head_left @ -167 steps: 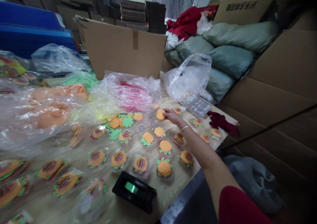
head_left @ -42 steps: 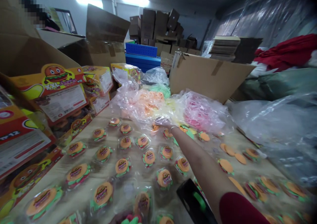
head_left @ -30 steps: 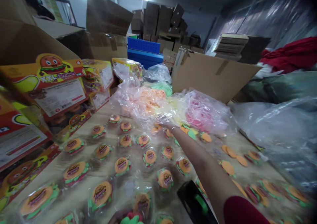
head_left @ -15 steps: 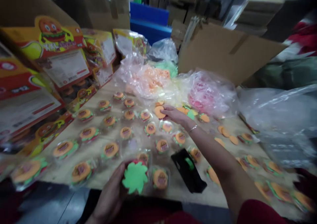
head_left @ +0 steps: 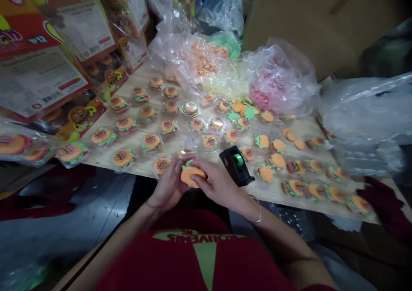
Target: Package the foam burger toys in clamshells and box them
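Observation:
Close to my body at the table's near edge, both hands hold a toy burger. Its orange bun disc faces up, with a bit of green lettuce layer showing behind it. My left hand cups it from the left side. My right hand grips the disc's right side, thumb on top. The layers underneath are hidden by my fingers. Just right of my hands stands a black tape dispenser with a green roll. Packed burgers in clear plastic, such as this one, lie around in loose rows.
Clear bags of orange pieces and pink pieces lie at the back. Printed display boxes line the left. Loose orange discs and unwrapped burgers lie right. A cardboard flap rises behind; a dark red glove-like cloth hangs at right.
My right hand has come back from the far pile with an orange disc to my left hand. The disc now covers the green layer. The view has tilted down.

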Action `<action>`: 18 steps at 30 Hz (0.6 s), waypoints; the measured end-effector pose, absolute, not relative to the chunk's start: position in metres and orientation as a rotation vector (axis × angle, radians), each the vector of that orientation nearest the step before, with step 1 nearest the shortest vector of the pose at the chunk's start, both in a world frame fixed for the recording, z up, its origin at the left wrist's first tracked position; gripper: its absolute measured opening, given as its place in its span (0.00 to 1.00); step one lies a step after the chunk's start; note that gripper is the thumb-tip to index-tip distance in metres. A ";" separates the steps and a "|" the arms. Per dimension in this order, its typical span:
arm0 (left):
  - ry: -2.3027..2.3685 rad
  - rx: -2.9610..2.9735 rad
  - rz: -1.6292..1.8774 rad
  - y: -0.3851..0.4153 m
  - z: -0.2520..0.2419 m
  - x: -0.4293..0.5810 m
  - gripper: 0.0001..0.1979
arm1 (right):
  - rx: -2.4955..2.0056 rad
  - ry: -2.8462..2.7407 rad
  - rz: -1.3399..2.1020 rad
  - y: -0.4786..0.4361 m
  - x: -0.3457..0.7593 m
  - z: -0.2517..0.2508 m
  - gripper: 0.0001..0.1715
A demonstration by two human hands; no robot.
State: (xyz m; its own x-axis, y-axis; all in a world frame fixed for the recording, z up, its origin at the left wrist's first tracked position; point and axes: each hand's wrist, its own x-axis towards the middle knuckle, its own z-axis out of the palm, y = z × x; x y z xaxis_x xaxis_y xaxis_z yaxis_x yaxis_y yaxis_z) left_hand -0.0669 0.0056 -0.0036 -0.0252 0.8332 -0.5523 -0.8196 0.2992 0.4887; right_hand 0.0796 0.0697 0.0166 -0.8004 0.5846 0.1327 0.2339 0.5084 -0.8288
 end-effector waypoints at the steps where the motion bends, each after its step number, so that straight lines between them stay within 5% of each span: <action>1: 0.887 0.034 1.322 0.003 -0.003 -0.065 0.22 | -0.687 -2.380 1.151 0.068 0.079 0.015 0.20; 7: 0.861 0.156 1.358 -0.007 -0.003 -0.062 0.14 | -0.800 -2.378 0.826 0.064 0.077 0.016 0.22; 11: 0.928 0.287 1.321 -0.012 -0.006 -0.060 0.21 | -0.802 -2.133 0.813 0.057 0.099 0.010 0.12; 18: 0.956 0.269 1.250 -0.007 -0.001 -0.057 0.27 | -1.508 -1.717 1.228 -0.020 0.236 -0.105 0.11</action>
